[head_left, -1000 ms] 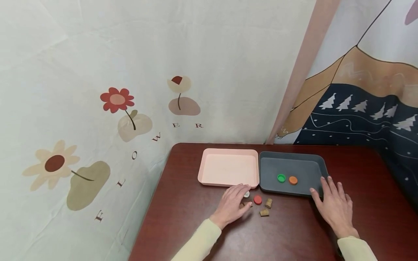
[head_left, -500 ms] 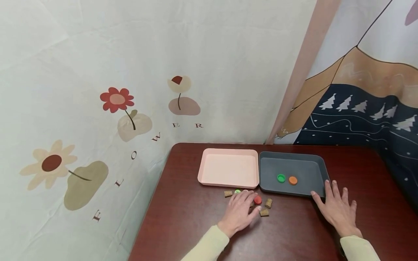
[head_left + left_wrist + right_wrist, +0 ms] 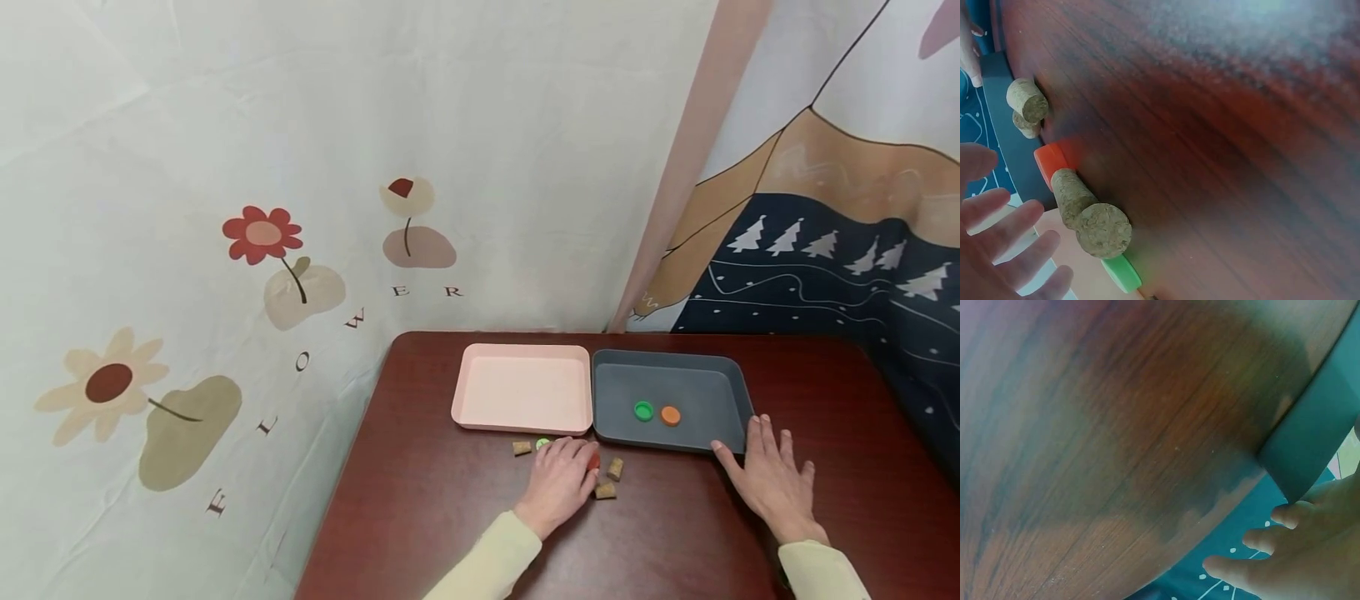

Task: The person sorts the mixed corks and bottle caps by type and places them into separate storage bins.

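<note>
- My left fingers (image 3: 1014,229) are spread and relaxed, pinching nothing that I can make out; from here I can't tell whether any fingertip touches a cork or cap below.
- The red cap (image 3: 1049,164) lies on the counter (image 3: 420,500) at the right edge of my left hand (image 3: 557,487), by the gap between thumb and index finger. I judge that sideways relation to matter most; being round, the cap gives me no long axis to line up with.
- Beside the cap in the left wrist view is a slim cork (image 3: 1071,199) on its side, then a thicker cork (image 3: 1104,231) with its round end towards the camera. From the head, that hand covers both.
- To the right of the red cap, the far cork (image 3: 616,469) points roughly away from me, while the near cork (image 3: 605,492) lies crosswise.
- Left of the hand are the light green cap (image 3: 542,443) and a small cork (image 3: 521,448), lying crosswise.
- My right hand (image 3: 776,487), fingers spread wide and holding nothing, is at the dark tray (image 3: 697,383), well apart from the red cap; my left is far nearer.
- That tray holds a green cap (image 3: 643,411) and an orange cap (image 3: 671,416); the pink tray (image 3: 525,387) is just beside it.
</note>
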The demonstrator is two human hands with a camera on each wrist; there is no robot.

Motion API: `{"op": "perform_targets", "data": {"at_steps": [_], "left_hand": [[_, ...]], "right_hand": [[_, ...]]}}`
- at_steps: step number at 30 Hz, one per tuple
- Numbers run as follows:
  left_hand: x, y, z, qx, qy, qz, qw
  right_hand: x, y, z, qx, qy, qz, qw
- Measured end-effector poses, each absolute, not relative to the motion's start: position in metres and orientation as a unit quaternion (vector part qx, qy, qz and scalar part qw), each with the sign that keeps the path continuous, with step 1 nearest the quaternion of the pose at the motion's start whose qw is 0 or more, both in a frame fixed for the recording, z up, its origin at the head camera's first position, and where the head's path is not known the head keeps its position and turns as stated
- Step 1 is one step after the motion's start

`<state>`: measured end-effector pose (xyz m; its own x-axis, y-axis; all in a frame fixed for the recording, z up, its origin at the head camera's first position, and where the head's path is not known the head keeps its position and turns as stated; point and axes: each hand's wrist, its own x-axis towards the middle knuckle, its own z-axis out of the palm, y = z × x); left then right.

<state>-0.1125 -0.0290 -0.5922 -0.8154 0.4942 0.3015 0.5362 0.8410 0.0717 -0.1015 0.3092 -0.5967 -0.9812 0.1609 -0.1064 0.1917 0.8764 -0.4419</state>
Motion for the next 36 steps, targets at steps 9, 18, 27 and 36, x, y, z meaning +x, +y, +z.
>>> {"op": "perform_targets", "data": {"at_steps": [9, 18, 27, 36], "left_hand": [[-0.117, -0.022, -0.599, -0.29, -0.938, -0.014, 0.19], [-0.119, -0.019, -0.605, -0.289, -0.934, 0.012, 0.211], [-0.122, -0.018, -0.608, -0.291, -0.932, 0.014, 0.214], [-0.124, -0.023, -0.611, -0.312, -0.913, -0.012, 0.263]], "right_hand": [[-0.102, 0.309, -0.597, 0.092, 0.966, -0.237, 0.038], [-0.102, 0.308, -0.597, 0.095, 0.966, -0.239, 0.042], [-0.103, 0.31, -0.596, 0.093, 0.965, -0.237, 0.054], [-0.104, 0.309, -0.593, 0.095, 0.964, -0.241, 0.067]]}}
